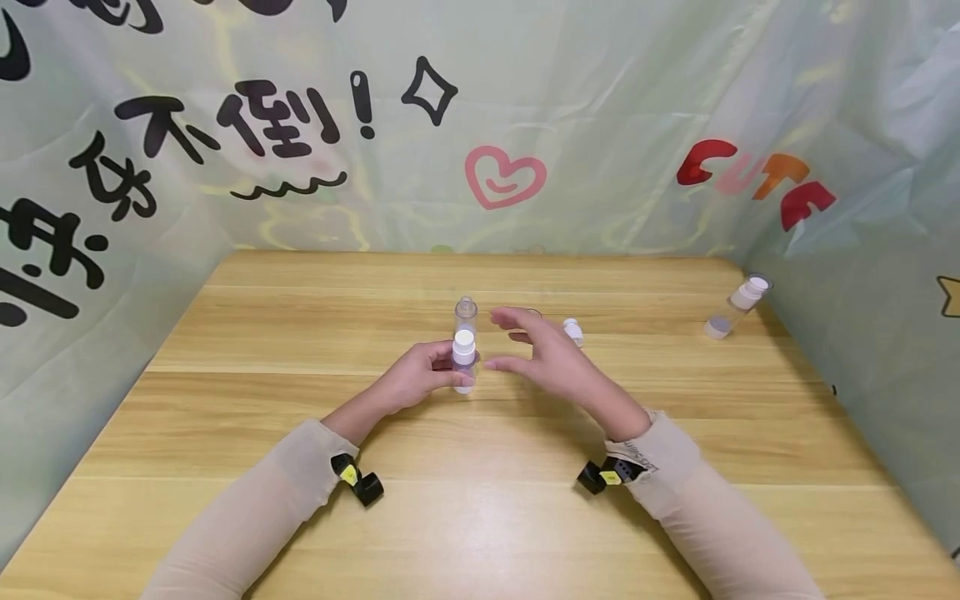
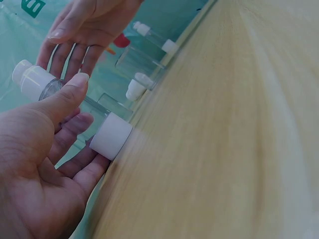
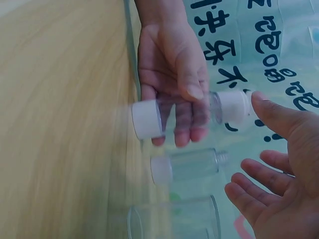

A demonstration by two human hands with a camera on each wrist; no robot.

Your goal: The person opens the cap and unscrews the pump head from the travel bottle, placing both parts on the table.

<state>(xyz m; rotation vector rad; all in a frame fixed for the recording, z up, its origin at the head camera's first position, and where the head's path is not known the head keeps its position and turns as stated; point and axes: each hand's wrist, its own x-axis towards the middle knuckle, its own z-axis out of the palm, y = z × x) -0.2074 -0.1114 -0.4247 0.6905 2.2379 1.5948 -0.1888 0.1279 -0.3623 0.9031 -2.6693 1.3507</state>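
A clear bottle with a white base and white cap (image 1: 464,343) stands upright near the middle of the table. The left hand (image 1: 411,379) holds it, thumb on the near side and fingers around the back, as the left wrist view shows with the white base (image 2: 111,137) low by the fingers. To its right the right hand (image 1: 551,354) hovers with fingers spread and nothing in them; in the right wrist view its thumb is close to the white cap (image 3: 234,106). Directly behind stands an uncapped clear bottle (image 1: 466,314) with a threaded neck.
A white cap piece (image 1: 573,332) lies behind the right hand. A clear cylindrical piece (image 2: 137,64) stands near it, mostly hidden in the head view. At the table's right edge is another white-capped bottle (image 1: 738,307). A printed curtain (image 1: 600,108) borders the table.
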